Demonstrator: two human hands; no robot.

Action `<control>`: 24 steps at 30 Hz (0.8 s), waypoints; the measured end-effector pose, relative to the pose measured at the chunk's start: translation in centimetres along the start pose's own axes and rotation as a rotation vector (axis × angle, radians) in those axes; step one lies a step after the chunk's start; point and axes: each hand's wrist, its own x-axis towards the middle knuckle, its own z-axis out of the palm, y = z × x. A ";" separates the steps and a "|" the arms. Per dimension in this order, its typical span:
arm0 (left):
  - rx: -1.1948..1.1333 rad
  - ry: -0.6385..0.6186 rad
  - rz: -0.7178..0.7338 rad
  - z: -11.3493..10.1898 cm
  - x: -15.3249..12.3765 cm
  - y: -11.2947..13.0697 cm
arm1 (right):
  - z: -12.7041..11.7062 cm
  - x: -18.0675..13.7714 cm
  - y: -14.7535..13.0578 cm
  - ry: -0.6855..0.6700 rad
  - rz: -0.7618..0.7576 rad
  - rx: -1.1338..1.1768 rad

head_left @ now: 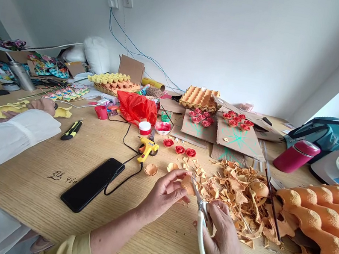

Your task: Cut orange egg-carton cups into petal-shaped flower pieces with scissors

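Observation:
Between the fingers of my left hand (166, 193) is a small orange egg-carton cup (188, 185). My right hand (224, 236) grips white-handled scissors (200, 232), and their blades meet the cup's edge. Cut orange carton scraps (240, 191) lie heaped just beyond my right hand. Two trimmed orange cups, one with a petal-shaped rim (151, 169), rest on the table left of the scraps. Behind them stand several red paper flowers (180, 150) in a row.
A yellow glue gun (146, 149) with its black cord and a black phone (92, 184) lie to the left. An orange egg tray (323, 218) and a pink bottle (297, 157) are at right. Cardboard sheets (235, 140) hold more red flowers. A co-worker's sleeve (7, 143) reaches in from the left.

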 end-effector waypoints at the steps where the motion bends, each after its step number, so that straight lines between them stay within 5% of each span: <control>1: -0.008 -0.009 0.001 0.0 0.0 -0.1 | 0.0 0.1 0.0 0.000 -0.007 -0.005; 7: -0.020 -0.089 -0.006 -0.1 0.1 -0.4 | -0.3 0.2 -0.1 -0.015 -0.018 -0.020; 24: 0.106 -0.043 0.162 -0.9 0.4 0.1 | -0.1 -0.2 -0.4 -0.003 -0.006 0.031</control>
